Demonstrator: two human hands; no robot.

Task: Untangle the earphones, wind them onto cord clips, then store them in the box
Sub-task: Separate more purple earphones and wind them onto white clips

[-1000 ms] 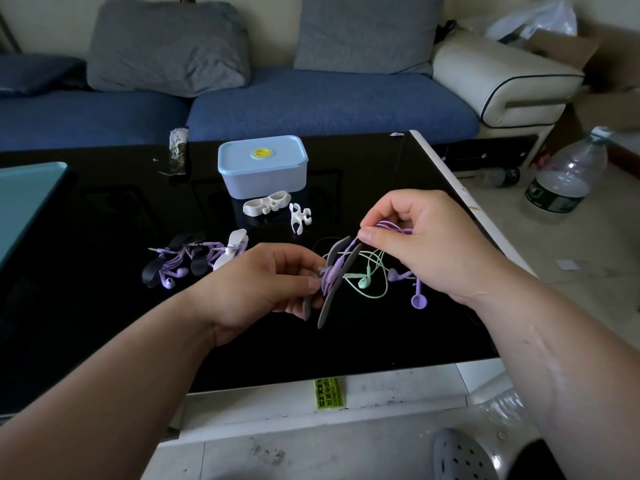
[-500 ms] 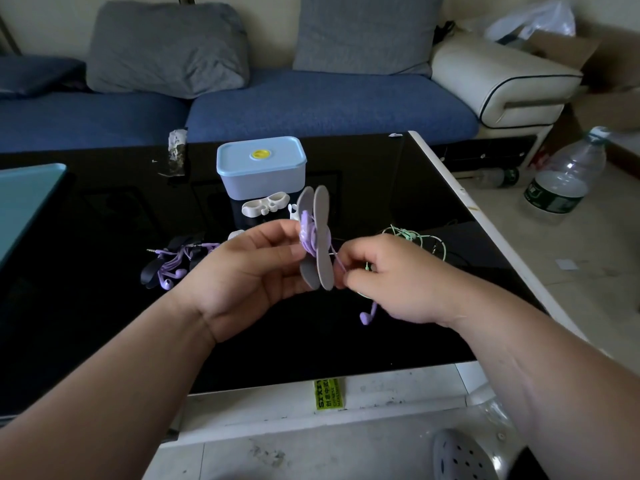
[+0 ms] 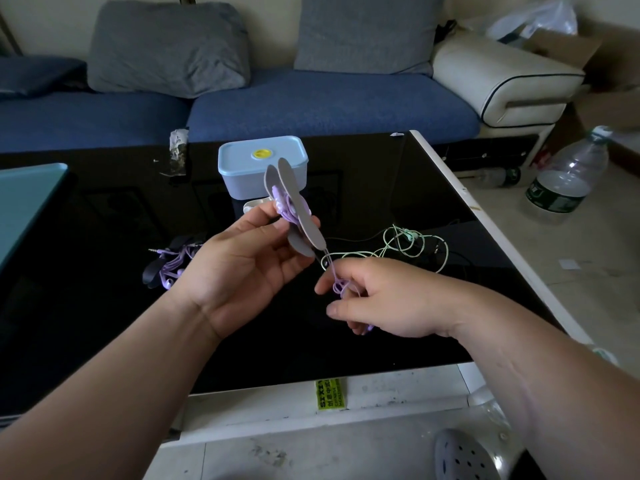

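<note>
My left hand grips a grey cord clip held upright above the black table, with purple earphone cord wound between its two flaps. My right hand pinches the loose end of that purple cord just below the clip. A purple earbud peeks out under the right hand. Green earphones lie tangled on the table to the right. A light blue lidded box stands behind the clip. Another purple pair on a dark clip lies at the left.
A white cord clip shows partly behind my left fingers. A teal object lies at the table's left edge. The blue sofa runs behind the black table. A plastic water bottle stands on the floor at right.
The clip has risen and tilted upright in my left hand. My right hand has dropped below it with the cord end, and the green earphones now lie exposed on the table.
</note>
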